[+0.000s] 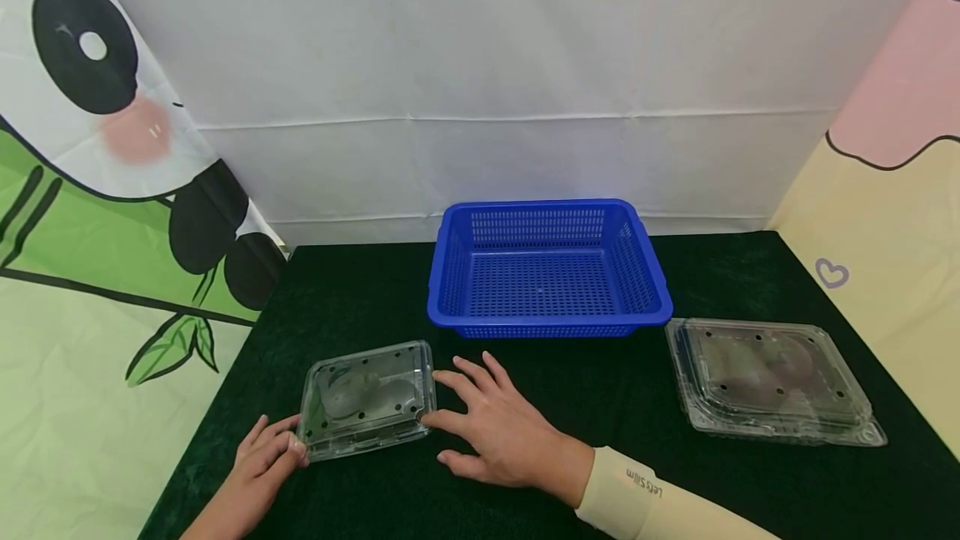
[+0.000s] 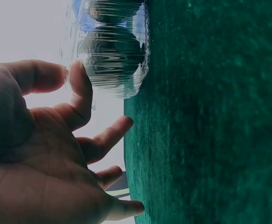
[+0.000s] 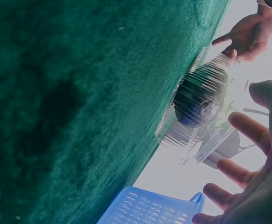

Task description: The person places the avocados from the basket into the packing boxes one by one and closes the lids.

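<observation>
A clear plastic clamshell box (image 1: 375, 390) with small holes in its lid lies on the green cloth at the left. Round things (image 2: 112, 49) show through its ribbed wall, dark in the wrist views. My left hand (image 1: 262, 461) pinches the box's near left corner between thumb and index finger, the other fingers spread apart. Over at the box's right side is my right hand (image 1: 502, 432), fingers spread and extended, fingertips right at the lid's edge. In the right wrist view that hand (image 3: 253, 168) holds nothing.
A blue perforated plastic basket (image 1: 551, 327) stands at the back middle of the green-covered table (image 1: 360, 290). At the right lies another clear clamshell box (image 1: 776, 382) with roundish contents. White cloth (image 1: 510, 48) hangs behind, printed cloths at both sides.
</observation>
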A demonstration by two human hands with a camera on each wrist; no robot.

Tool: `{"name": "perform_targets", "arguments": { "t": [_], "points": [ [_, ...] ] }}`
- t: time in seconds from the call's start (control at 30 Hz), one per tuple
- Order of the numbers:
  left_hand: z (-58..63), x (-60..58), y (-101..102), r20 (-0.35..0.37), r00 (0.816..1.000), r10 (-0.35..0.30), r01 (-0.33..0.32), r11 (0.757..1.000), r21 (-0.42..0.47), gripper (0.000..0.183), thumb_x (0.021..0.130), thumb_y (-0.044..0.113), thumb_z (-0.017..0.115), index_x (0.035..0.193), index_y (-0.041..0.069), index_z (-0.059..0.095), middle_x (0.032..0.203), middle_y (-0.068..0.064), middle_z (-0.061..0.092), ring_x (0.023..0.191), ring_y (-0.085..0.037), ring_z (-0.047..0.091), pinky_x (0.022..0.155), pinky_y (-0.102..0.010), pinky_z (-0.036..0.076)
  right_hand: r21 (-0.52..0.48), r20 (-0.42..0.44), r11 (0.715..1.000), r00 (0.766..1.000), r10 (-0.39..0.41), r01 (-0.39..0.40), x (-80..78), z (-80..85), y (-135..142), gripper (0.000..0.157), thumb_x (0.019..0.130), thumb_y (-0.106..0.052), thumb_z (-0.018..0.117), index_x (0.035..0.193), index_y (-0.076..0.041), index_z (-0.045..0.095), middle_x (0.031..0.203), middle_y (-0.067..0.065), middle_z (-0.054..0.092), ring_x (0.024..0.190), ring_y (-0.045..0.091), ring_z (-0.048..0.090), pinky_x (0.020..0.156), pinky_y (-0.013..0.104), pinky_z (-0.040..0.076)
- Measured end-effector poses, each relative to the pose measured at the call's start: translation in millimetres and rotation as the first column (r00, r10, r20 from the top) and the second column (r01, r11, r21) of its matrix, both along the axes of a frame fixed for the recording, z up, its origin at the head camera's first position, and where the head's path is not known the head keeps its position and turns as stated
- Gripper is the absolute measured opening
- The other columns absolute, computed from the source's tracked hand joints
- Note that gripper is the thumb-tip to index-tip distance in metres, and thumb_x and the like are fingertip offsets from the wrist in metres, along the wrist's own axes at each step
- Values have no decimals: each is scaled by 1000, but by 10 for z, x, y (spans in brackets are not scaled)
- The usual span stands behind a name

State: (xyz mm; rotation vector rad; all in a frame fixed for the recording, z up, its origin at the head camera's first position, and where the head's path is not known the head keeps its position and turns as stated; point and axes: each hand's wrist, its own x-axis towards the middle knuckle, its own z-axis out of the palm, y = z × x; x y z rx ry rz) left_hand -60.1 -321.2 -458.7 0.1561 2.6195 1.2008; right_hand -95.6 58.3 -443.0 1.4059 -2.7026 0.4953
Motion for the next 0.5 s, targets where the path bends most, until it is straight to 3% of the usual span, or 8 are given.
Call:
{"name": "perform_targets", "arguments": {
  "t": [0.1,0.3,0.5],
  "points": [
    [5,-1,4,11,1000,6,-6,1000,-2,17,107,9,50,91,8,57,138,-30,56,143,-56,26,113,-73,-10,-3,0,1000,1000,2,-2,-2,1,2,45,103,-56,53,144,-38,57,165,6,30,154,36,21,119,67,13],
    [35,-9,24,58,998,26,-25,999,-24,19,107,14,51,92,8,58,148,-37,43,145,-55,23,114,-72,-12,-4,17,1000,1000,0,0,-18,19,15,45,103,-56,52,145,-39,56,166,5,28,154,35,19,119,67,13],
    [58,-20,29,115,991,70,-60,994,-88,18,106,23,55,96,9,61,154,-37,34,148,-58,4,114,-72,-13,-22,-2,998,999,-51,51,-34,23,24,45,102,-58,53,141,-35,59,165,4,31,154,34,20,120,66,12]
  ]
}}
